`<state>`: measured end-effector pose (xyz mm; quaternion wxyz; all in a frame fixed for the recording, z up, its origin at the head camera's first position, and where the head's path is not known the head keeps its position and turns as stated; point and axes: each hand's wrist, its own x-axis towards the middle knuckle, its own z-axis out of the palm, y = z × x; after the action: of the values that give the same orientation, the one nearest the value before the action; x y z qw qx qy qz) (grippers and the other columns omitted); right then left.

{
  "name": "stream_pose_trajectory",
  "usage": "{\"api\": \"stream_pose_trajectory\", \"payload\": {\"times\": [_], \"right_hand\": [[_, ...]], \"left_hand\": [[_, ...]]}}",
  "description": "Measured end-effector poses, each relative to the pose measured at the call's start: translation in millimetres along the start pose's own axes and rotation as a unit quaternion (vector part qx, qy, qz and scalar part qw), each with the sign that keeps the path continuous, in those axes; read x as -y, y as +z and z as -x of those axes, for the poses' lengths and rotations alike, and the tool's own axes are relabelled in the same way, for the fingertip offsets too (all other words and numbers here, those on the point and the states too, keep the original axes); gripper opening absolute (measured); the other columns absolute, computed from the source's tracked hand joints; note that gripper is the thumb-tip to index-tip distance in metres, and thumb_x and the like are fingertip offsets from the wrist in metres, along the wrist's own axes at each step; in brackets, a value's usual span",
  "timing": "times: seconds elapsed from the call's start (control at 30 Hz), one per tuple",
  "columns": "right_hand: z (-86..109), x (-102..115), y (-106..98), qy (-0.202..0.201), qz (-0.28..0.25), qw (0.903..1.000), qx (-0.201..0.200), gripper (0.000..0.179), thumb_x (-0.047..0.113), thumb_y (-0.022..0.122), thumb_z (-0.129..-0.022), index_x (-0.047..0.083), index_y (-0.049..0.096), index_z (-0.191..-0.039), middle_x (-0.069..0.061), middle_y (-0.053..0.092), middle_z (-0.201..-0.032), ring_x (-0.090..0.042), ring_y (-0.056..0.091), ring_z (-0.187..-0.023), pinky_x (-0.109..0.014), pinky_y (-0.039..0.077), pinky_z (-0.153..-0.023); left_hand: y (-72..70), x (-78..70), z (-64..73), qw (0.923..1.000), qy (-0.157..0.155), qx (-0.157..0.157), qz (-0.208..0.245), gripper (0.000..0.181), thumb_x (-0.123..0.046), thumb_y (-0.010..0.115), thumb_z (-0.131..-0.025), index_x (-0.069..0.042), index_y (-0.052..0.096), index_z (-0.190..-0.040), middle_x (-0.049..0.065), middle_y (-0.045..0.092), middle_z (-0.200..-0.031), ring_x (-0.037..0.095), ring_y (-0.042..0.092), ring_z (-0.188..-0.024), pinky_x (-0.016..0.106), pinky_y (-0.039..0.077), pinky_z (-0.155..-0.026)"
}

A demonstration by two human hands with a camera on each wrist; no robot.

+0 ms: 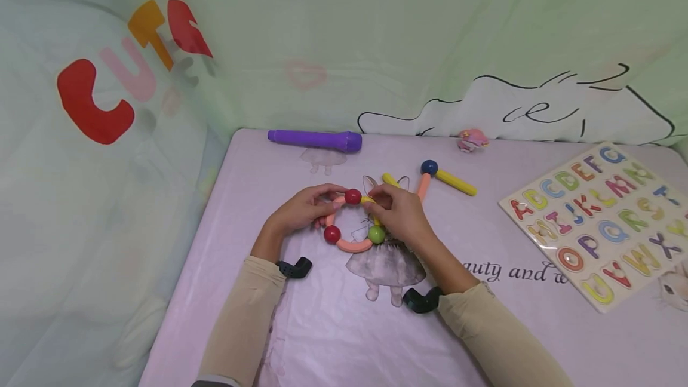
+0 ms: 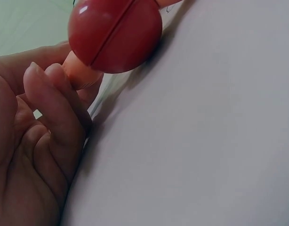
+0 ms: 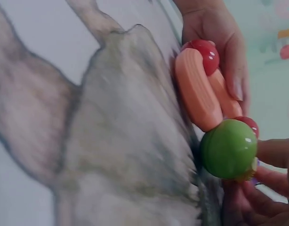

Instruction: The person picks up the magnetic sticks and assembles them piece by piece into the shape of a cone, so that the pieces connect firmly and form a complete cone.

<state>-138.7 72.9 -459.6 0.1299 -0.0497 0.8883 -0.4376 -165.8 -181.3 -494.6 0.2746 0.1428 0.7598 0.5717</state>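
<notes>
A ring of toy rods and balls lies on the table between both hands. It has a red ball (image 1: 353, 196) at the top, another red ball (image 2: 115, 35) at lower left and a green ball (image 3: 229, 149) at lower right. My left hand (image 1: 301, 209) pinches the orange curved rod (image 2: 80, 73) on the ring's left side. With thumb and fingers, my right hand (image 1: 403, 215) grips the yellow curved rod (image 1: 377, 220) on the right, partly hiding it. Another orange curved rod (image 1: 354, 246) joins the two lower balls.
Just beyond my right hand, a blue ball (image 1: 429, 167) touches a yellow stick (image 1: 456, 183) and an orange stick (image 1: 424, 187). A purple toy microphone (image 1: 315, 140) and a small pink figure (image 1: 473, 140) lie at the back. An alphabet board (image 1: 596, 226) occupies the right side.
</notes>
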Motion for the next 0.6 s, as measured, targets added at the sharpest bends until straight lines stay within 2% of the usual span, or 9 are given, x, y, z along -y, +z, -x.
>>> {"api": "stream_pose_trajectory", "payload": {"times": [0.17, 0.3, 0.4, 0.5, 0.6], "right_hand": [[0.5, 0.2, -5.3, 0.023, 0.006, 0.9991, 0.034, 0.035, 0.026, 0.076, -0.093, 0.012, 0.066, -0.124, -0.01, 0.072, -0.111, -0.022, 0.065, -0.092, -0.027, 0.055, -0.071], [1.0, 0.5, -6.7, 0.009, 0.01, 0.9991, 0.041, 0.035, 0.023, 0.076, -0.093, 0.01, 0.068, -0.124, -0.01, 0.073, -0.109, -0.021, 0.064, -0.089, -0.027, 0.054, -0.07], [0.6, -0.4, -6.6, -0.01, 0.012, 0.9988, 0.047, 0.033, 0.021, 0.075, -0.093, 0.01, 0.071, -0.124, -0.01, 0.074, -0.107, -0.021, 0.064, -0.086, -0.027, 0.052, -0.067], [-0.9, -1.5, -6.0, -0.023, 0.016, 0.9981, 0.055, 0.031, 0.02, 0.075, -0.093, 0.013, 0.073, -0.123, -0.008, 0.075, -0.103, -0.021, 0.064, -0.085, -0.027, 0.051, -0.065], [-1.6, -2.7, -6.8, -0.03, 0.02, 0.9975, 0.061, 0.032, 0.022, 0.074, -0.094, 0.013, 0.073, -0.125, -0.007, 0.076, -0.104, -0.021, 0.065, -0.089, -0.028, 0.053, -0.068]], "left_hand": [[0.1, -0.7, 0.2, 1.0, -0.003, -0.004, -0.003, 0.045, -0.015, 0.062, -0.101, -0.025, 0.056, -0.145, 0.009, 0.056, -0.128, 0.016, 0.053, -0.058, 0.025, 0.049, -0.054], [0.5, -0.7, 0.7, 0.9999, 0.002, -0.005, -0.012, 0.046, -0.017, 0.064, -0.101, -0.025, 0.056, -0.145, 0.006, 0.057, -0.134, 0.016, 0.052, -0.055, 0.025, 0.047, -0.052], [0.8, -0.5, 1.1, 0.9996, 0.005, -0.008, -0.026, 0.045, -0.022, 0.066, -0.1, -0.024, 0.058, -0.144, -0.002, 0.061, -0.133, 0.015, 0.05, -0.053, 0.025, 0.044, -0.05], [0.8, -0.6, 1.5, 0.9989, 0.004, -0.008, -0.047, 0.044, -0.024, 0.068, -0.098, -0.023, 0.06, -0.142, -0.002, 0.069, -0.104, 0.014, 0.048, -0.053, 0.024, 0.041, -0.05], [0.9, -1.4, 2.0, 0.9981, 0.001, -0.007, -0.061, 0.04, -0.024, 0.069, -0.098, -0.023, 0.064, -0.138, 0.001, 0.063, -0.075, 0.014, 0.047, -0.053, 0.024, 0.04, -0.05]]}}
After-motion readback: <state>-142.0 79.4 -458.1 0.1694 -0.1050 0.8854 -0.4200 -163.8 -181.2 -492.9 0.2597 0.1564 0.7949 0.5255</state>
